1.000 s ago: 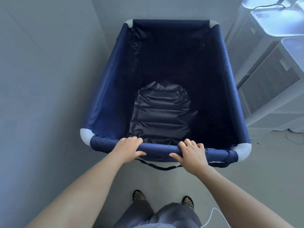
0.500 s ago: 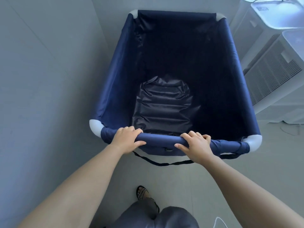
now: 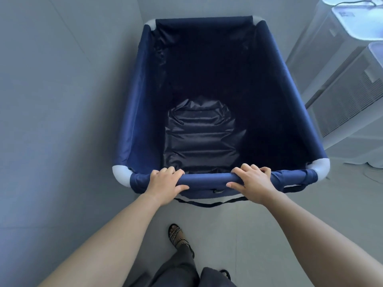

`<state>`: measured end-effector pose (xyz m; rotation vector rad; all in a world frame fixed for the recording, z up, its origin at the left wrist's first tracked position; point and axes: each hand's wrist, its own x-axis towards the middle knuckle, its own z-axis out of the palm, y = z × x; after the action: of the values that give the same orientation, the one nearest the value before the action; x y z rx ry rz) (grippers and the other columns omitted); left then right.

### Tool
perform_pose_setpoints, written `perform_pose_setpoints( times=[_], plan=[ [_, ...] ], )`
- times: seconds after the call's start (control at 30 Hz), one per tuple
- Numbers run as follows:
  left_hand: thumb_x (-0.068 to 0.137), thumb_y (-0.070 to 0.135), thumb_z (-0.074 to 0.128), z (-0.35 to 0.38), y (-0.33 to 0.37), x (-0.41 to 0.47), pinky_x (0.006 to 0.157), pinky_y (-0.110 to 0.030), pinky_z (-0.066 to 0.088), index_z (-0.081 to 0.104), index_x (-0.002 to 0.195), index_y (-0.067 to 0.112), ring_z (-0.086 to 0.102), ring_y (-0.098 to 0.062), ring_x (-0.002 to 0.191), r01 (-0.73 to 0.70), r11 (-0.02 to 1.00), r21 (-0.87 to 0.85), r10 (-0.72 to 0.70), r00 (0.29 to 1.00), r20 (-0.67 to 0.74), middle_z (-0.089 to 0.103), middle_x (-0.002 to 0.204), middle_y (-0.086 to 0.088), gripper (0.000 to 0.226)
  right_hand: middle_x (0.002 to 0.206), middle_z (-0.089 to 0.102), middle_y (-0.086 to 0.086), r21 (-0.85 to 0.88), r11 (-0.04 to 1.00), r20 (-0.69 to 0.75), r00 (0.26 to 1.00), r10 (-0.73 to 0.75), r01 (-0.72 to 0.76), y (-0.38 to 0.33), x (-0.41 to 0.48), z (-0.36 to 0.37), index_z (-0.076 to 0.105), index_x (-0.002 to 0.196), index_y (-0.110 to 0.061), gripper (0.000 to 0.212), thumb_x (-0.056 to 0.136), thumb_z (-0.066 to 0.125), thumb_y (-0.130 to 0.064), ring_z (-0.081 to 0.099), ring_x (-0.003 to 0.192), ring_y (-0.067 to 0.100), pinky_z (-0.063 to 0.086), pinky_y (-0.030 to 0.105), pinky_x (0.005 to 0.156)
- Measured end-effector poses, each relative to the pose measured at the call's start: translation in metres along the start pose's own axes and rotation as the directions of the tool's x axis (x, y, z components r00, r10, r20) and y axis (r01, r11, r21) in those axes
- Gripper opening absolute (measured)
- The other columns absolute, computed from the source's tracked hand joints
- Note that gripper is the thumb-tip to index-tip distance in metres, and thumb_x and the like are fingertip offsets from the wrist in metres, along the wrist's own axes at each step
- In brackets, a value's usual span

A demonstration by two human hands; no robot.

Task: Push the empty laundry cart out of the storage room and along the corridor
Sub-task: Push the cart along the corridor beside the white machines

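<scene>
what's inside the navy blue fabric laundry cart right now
Only the navy blue fabric laundry cart's own wrinkled dark liner floor shows; no laundry. The near inner wall below the handle bar is hidden by both hands.

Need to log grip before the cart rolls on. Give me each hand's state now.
Left hand: closed around the cart's near rail.
Right hand: closed around the same rail.

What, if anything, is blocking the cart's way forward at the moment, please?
The wall stands right ahead of the laundry cart, close to its far rim. White appliances line its right side, another wall its left. Both hands, left and right, already grip the near rail.
</scene>
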<state>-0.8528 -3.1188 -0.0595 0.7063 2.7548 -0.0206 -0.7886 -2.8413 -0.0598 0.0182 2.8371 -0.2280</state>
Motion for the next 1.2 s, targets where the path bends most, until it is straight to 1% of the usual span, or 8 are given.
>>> perform_pose_setpoints(
  times=[0.17, 0.4, 0.57, 0.7, 0.87, 1.0, 1.1, 1.2],
  plan=[
    [0.087, 0.061, 0.041, 0.007, 0.02, -0.008, 0.074, -0.033, 0.03, 0.045, 0.116, 0.029, 0.051, -0.019, 0.092, 0.057, 0.998, 0.006, -0.056, 0.997, -0.05, 0.054, 0.101, 0.006, 0.043, 0.101, 0.045, -0.009, -0.038, 0.999, 0.049, 0.999, -0.016, 0.018, 0.013, 0.005, -0.005, 0.045, 0.117, -0.038, 0.048, 0.084, 0.032, -0.07, 0.042, 0.097, 0.016, 0.025, 0.039, 0.092],
    [0.089, 0.059, 0.041, 0.005, 0.022, 0.01, 0.077, -0.034, 0.028, 0.044, 0.117, 0.028, 0.049, -0.018, 0.095, 0.086, 0.995, -0.041, -0.088, 0.995, -0.049, 0.053, 0.103, 0.006, 0.042, 0.106, 0.047, -0.004, -0.085, 0.996, 0.034, 0.999, -0.038, 0.041, 0.023, 0.029, -0.012, 0.044, 0.119, -0.035, 0.049, 0.085, 0.032, -0.069, 0.044, 0.1, 0.02, 0.027, 0.04, 0.095],
    [0.088, 0.059, 0.042, -0.003, 0.011, 0.032, 0.074, -0.033, 0.027, 0.045, 0.115, 0.029, 0.05, -0.018, 0.093, 0.084, 0.996, -0.039, -0.086, 0.995, -0.053, 0.053, 0.101, 0.007, 0.041, 0.107, 0.047, -0.003, -0.066, 0.997, 0.021, 0.999, -0.029, 0.03, 0.022, 0.051, -0.017, 0.044, 0.119, -0.035, 0.049, 0.085, 0.033, -0.068, 0.043, 0.102, 0.021, 0.026, 0.041, 0.098],
    [0.087, 0.061, 0.041, -0.003, 0.003, 0.038, 0.07, -0.032, 0.028, 0.045, 0.112, 0.028, 0.05, -0.018, 0.09, 0.042, 0.999, -0.016, -0.043, 0.998, -0.052, 0.053, 0.099, 0.007, 0.041, 0.105, 0.046, -0.005, -0.059, 0.998, -0.002, 1.0, -0.028, 0.028, 0.021, 0.054, -0.017, 0.044, 0.119, -0.036, 0.05, 0.084, 0.034, -0.069, 0.043, 0.098, 0.019, 0.026, 0.04, 0.095],
    [0.088, 0.061, 0.04, -0.005, -0.005, 0.04, 0.071, -0.032, 0.029, 0.044, 0.116, 0.027, 0.052, -0.017, 0.095, -0.029, 0.999, 0.032, 0.031, 0.999, -0.036, 0.054, 0.104, 0.006, 0.044, 0.108, 0.047, -0.004, -0.068, 0.998, 0.01, 1.0, 0.004, -0.003, 0.014, 0.052, -0.019, 0.043, 0.121, -0.035, 0.05, 0.085, 0.033, -0.068, 0.044, 0.101, 0.02, 0.026, 0.04, 0.099],
    [0.089, 0.058, 0.041, -0.01, -0.015, 0.045, 0.076, -0.033, 0.035, 0.043, 0.119, 0.025, 0.052, -0.018, 0.101, -0.085, 0.996, -0.013, 0.085, 0.996, 0.025, 0.053, 0.109, 0.004, 0.045, 0.109, 0.047, -0.005, -0.071, 0.997, 0.011, 1.0, 0.022, -0.021, 0.006, 0.05, -0.019, 0.043, 0.122, -0.033, 0.05, 0.086, 0.033, -0.066, 0.045, 0.103, 0.019, 0.025, 0.041, 0.1],
    [0.09, 0.056, 0.042, -0.012, -0.024, 0.048, 0.08, -0.034, 0.038, 0.043, 0.12, 0.024, 0.051, -0.019, 0.104, -0.117, 0.992, -0.049, 0.119, 0.991, 0.059, 0.052, 0.112, 0.003, 0.044, 0.109, 0.047, -0.006, -0.047, 0.998, 0.016, 0.999, 0.043, -0.042, 0.0, 0.052, -0.019, 0.044, 0.122, -0.033, 0.048, 0.087, 0.034, -0.065, 0.045, 0.106, 0.018, 0.024, 0.041, 0.102],
    [0.091, 0.055, 0.041, -0.016, -0.038, 0.051, 0.081, -0.033, 0.039, 0.043, 0.12, 0.024, 0.051, -0.019, 0.104, -0.151, 0.987, -0.052, 0.154, 0.986, 0.07, 0.052, 0.111, 0.002, 0.043, 0.108, 0.047, -0.008, -0.002, 0.998, 0.027, 0.997, 0.067, -0.067, -0.011, 0.055, -0.018, 0.044, 0.121, -0.034, 0.047, 0.087, 0.034, -0.065, 0.044, 0.107, 0.016, 0.022, 0.042, 0.104]
  ],
)
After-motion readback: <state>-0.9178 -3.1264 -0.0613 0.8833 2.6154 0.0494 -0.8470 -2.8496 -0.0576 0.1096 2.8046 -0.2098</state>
